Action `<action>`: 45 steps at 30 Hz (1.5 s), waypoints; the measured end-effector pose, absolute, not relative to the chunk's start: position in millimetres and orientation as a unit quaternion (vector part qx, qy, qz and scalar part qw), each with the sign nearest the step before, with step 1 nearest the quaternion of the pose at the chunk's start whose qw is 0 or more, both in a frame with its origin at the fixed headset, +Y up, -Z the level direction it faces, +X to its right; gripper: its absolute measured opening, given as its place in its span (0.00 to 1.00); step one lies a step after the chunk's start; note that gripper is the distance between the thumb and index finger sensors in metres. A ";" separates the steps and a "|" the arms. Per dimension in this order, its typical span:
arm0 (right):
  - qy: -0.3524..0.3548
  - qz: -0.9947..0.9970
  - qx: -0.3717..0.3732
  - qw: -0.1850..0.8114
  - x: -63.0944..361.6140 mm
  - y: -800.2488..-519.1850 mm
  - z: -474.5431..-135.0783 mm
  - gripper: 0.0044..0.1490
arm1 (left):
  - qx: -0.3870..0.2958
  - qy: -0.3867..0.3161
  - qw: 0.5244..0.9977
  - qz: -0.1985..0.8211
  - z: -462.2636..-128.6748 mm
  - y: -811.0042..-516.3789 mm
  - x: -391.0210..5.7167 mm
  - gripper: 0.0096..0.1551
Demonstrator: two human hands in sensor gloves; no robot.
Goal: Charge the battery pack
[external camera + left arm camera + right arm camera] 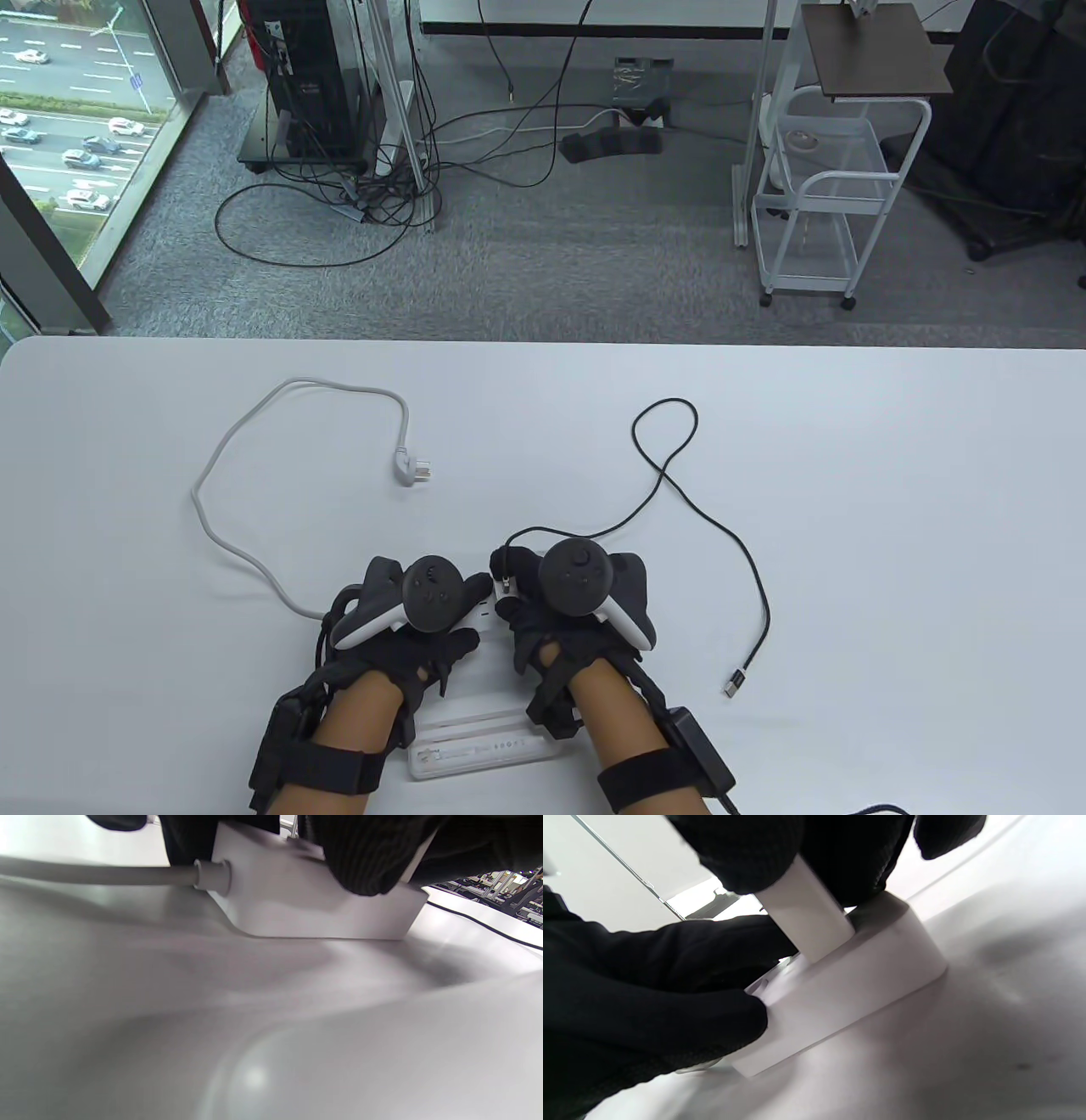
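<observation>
White desk (848, 475), two gloved hands at its near edge.
A power strip (848, 993) is steadied by the left hand (407, 615); a white charger (806, 921) is held on it by right-hand fingers (746, 853). The battery pack (475, 751) is lying between the wrists.

You were working in an office or lab room set up for recording. Beyond the far edge of the white tabletop (848, 475) lay grey carpet (551, 263) strewn with loose black cables (373, 195). Beyond its far left corner stood a black computer tower (297, 76), beside a floor-to-ceiling window (76, 127) that looked down on a road with cars. Beyond its far right side stood a white wire cart (827, 187) on castors.
</observation>
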State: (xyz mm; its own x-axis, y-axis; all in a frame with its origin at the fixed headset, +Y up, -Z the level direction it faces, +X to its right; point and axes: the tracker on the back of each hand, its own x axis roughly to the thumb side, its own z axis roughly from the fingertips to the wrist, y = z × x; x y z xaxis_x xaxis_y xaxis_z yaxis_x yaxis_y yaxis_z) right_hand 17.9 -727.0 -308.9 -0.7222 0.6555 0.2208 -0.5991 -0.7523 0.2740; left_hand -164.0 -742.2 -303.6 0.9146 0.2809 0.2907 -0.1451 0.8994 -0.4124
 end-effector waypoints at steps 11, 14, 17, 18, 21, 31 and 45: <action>0.108 0.916 0.189 0.337 25.2 -726.6 -299.2 0.47 | -0.184 -0.180 0.957 0.131 -296.9 -723.1 -168.8 0.51; 0.123 0.917 0.178 0.335 31.9 -725.2 -298.2 0.47 | -0.191 -0.167 0.955 0.151 -289.1 -708.9 -171.3 0.51; 0.136 0.919 0.165 0.331 40.0 -723.0 -297.1 0.47 | -0.218 -0.171 0.949 0.154 -280.5 -700.3 -168.7 0.52; 0.135 0.921 0.161 0.329 42.4 -722.2 -296.7 0.47 | -0.223 -0.171 0.948 0.151 -278.7 -698.7 -167.4 0.52; 0.129 0.929 0.146 0.316 51.1 -718.2 -295.3 0.47 | -0.232 -0.178 0.949 0.121 -273.1 -694.8 -160.0 0.51; 0.134 0.933 0.119 0.312 66.3 -713.5 -297.1 0.45 | -0.297 -0.195 0.935 0.018 -255.4 -700.3 -125.8 0.53; 0.138 0.932 0.103 0.320 73.9 -714.6 -298.9 0.44 | -0.329 -0.204 0.919 -0.077 -244.5 -723.6 -97.0 0.52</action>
State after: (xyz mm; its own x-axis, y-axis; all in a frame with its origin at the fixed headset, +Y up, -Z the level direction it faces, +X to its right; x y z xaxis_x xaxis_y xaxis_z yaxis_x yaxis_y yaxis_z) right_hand 73.9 -714.6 -298.9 -0.7744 0.6241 0.1039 -0.5671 -0.7576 0.3233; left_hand -97.0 -723.6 -244.5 0.9046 -0.0078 0.4263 0.2765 0.7717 -0.5727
